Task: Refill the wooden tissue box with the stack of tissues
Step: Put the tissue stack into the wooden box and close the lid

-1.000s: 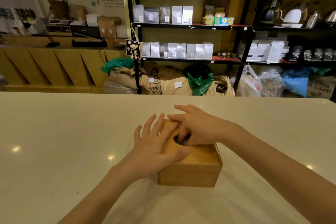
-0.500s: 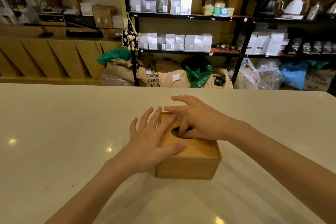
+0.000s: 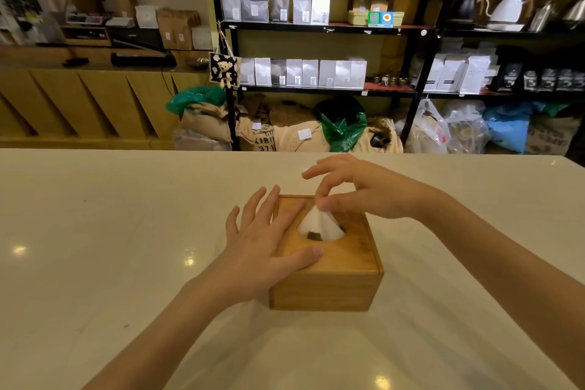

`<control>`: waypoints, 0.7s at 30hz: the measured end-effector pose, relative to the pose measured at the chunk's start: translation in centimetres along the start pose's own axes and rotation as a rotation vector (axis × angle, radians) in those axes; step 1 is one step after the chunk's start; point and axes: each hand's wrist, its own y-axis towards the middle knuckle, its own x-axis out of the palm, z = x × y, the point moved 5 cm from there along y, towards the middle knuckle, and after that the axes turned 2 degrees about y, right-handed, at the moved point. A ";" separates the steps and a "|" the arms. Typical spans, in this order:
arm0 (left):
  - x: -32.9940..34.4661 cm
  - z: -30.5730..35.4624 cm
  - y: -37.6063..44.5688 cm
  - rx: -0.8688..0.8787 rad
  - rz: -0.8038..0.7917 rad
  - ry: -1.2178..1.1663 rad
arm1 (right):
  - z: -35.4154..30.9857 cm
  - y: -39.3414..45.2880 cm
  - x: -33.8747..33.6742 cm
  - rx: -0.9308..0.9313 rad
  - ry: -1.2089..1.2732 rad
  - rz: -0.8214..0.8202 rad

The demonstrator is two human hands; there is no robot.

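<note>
Wooden tissue box (image 3: 329,291) on the pale worktop (image 3: 95,231): first sheet being drawn out through the lid.

Judging by the closed lid and the white tissue (image 3: 319,225) rising as a cone from its round opening, the refill itself looks done and this is the last step, threading the top sheet. The left hand (image 3: 262,250) lies flat and spread on the box's left side, gripping nothing, steadying it. The right hand (image 3: 357,190), above the box's far edge, pinches the tissue's tip between thumb and finger. Next calls for a gentle upward pull, then release. The box's inside is hidden apart from that sheet.
</note>
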 end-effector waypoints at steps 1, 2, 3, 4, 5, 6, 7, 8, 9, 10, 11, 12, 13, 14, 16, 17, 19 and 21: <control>0.0 0.0 0.0 0.001 0.000 -0.012 | 0.3 -0.1 0.0 0.027 0.069 -0.010; -0.1 0.1 0.0 0.005 -0.002 -0.020 | 0.5 -0.1 0.0 0.049 0.146 -0.019; -0.1 0.2 0.0 0.012 -0.003 -0.022 | 0.5 -0.2 0.0 0.066 0.222 -0.020; -0.2 0.3 0.0 0.018 -0.001 -0.029 | 0.6 -0.2 0.0 0.079 0.282 -0.013; -0.2 0.3 0.1 0.014 0.003 -0.056 | 0.6 -0.2 0.0 0.091 0.323 -0.004; -0.4 0.3 0.1 -0.003 0.009 -0.115 | 0.6 -0.2 0.1 0.102 0.349 0.003; -0.7 0.3 0.2 -0.026 0.024 -0.213 | 0.6 -0.2 0.2 0.117 0.366 0.004; -1.1 0.2 0.3 -0.040 0.056 -0.335 | 0.6 -0.2 0.4 0.130 0.370 -0.001; -1.5 0.2 0.4 -0.041 0.108 -0.457 | 0.4 -0.3 0.6 0.145 0.359 -0.002; -2.0 0.2 0.5 -0.033 0.174 -0.548 | 0.4 -0.4 0.8 0.158 0.331 0.021; -2.5 0.2 0.5 -0.026 0.252 -0.600 | 0.3 -0.6 0.8 0.162 0.297 0.082; -3.0 0.1 0.6 -0.025 0.326 -0.622 | 0.0 -1.0 0.7 0.153 0.266 0.196; -3.4 0.0 0.7 -0.023 0.384 -0.637 | -0.4 -1.7 0.5 0.134 0.244 0.351; -3.6 0.0 0.7 -0.018 0.420 -0.652 | -1.1 -2.6 0.3 0.096 0.186 0.514; -3.8 0.1 0.8 -0.012 0.454 -0.665 | -2.9 -4.3 0.7 0.013 -0.138 0.706; -3.8 0.2 0.7 -0.013 0.466 -0.667 | -3.5 -4.8 1.3 0.009 -0.331 0.744; -3.7 0.3 0.6 -0.011 0.485 -0.668 | -3.9 -5.0 2.3 0.103 -0.589 0.720; -3.8 0.5 0.5 0.006 0.498 -0.650 | -3.7 -5.0 2.9 0.201 -0.667 0.685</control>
